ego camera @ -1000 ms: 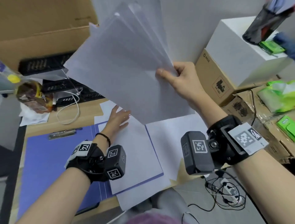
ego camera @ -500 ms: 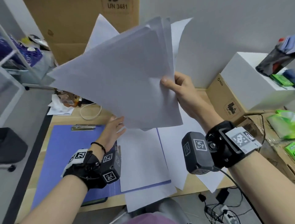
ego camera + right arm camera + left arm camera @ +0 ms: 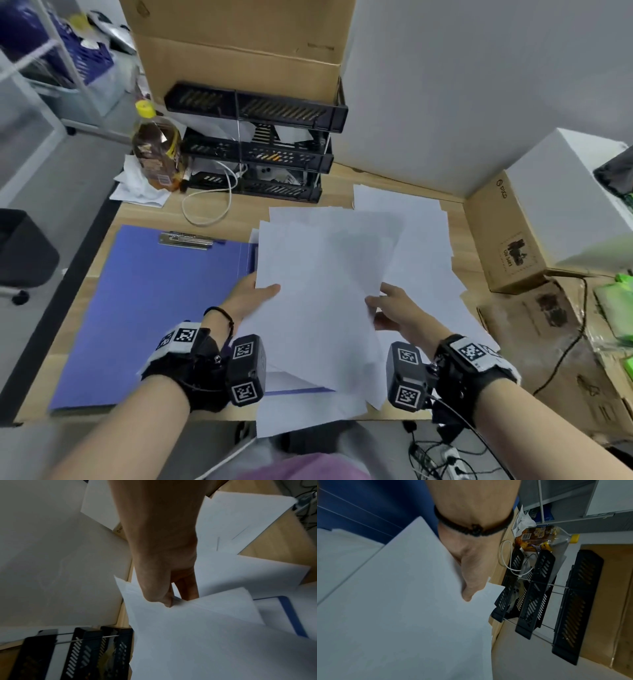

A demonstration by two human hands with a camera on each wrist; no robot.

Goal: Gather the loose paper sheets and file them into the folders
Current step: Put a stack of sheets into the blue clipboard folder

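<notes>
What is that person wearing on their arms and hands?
Both arms are bare, with no sleeves or gloves. Each wrist has a black strap with a white tag of black square patterns, plus a black boxy camera bearing the same patterns. The left hand also has a thin black bracelet. A black cable trails from the right wrist's camera.

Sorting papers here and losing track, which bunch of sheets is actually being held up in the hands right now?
The fanned stack of sheets in the middle, gripped by the left hand and right hand; the other sheets lie flat on the desk.
</notes>
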